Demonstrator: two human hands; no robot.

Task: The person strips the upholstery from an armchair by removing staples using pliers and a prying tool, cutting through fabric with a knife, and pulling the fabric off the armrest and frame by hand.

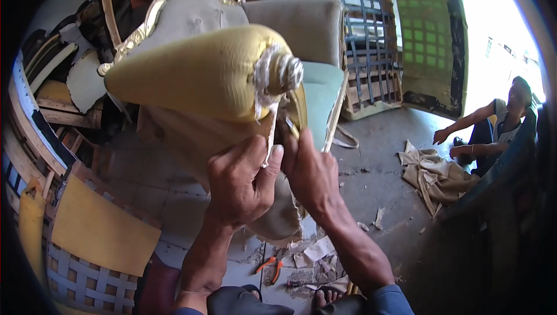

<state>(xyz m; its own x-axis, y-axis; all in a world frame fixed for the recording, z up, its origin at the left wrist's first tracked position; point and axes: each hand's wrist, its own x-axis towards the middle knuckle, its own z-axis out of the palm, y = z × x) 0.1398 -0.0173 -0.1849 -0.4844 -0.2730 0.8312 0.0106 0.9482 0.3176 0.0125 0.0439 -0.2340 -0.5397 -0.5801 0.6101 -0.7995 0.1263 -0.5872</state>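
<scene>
A sofa armrest (180, 74) padded in yellow foam stretches across the middle, ending in a carved scroll (287, 72) with worn white and gold paint. Just below the scroll, my left hand (241, 178) pinches the frayed edge of beige upholstery fabric (270, 132). Close beside it, my right hand (313, 170) is closed around a small tool with a bright metal tip (292, 127); its exact kind is unclear. The tip lies near the fabric edge and the curved front (299, 106) of the arm. My fingers hide part of the tool.
Orange-handled pliers (270, 265) and fabric scraps (316, 251) lie on the tiles by my feet. Webbed frames (368, 42) lean behind. At right, another person (505, 123) sits near crumpled fabric (435, 176). Wooden frame parts (69, 112) crowd the left.
</scene>
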